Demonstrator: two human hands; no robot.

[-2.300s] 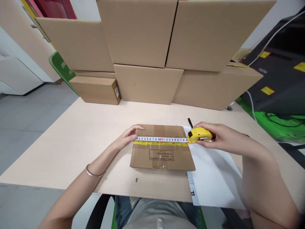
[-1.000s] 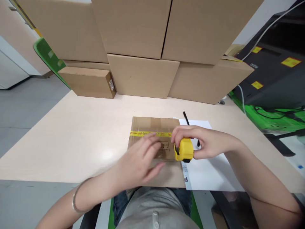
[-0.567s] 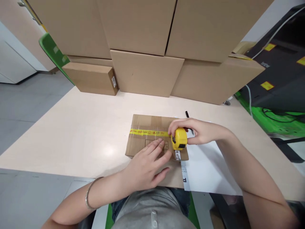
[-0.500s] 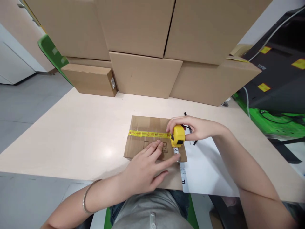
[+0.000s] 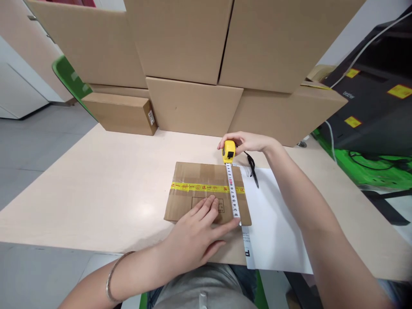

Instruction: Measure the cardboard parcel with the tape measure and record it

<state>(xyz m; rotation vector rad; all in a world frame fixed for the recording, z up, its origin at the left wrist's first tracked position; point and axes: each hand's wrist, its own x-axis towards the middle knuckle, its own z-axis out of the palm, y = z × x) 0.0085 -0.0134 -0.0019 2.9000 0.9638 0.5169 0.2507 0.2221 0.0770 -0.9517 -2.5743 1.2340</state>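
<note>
While the left hand [image 5: 196, 236] rests palm down over the near edge of the box [image 5: 183, 206], the right hand [image 5: 246, 141] grips the yellow case of the tape measure [image 5: 229, 150] beyond the box's far edge. The metal strip [image 5: 233, 195] is out of its case and runs near its right end, from the near edge to the far one, over the yellow sticky band [image 5: 207, 188]. Judging by this, the strip has been fully laid along that side of the box; what seems left is taking the figure at the far edge, and the strip is not yet back in its case.

The left hand's 3 longer fingers lie close together on the box top, its forefinger stretches right to press the strip's end at the near edge, and its thumb is spread away. The right hand pinches the case between thumb and fingers; I cannot tell whether the case touches the worktop [image 5: 135, 180]. So the box sits flat on the worktop between the 2 hands, under the left hand's fingers and just nearer than the right hand. A white sheet [image 5: 277, 214] and a pen [image 5: 256, 180] lie to its right.
</note>
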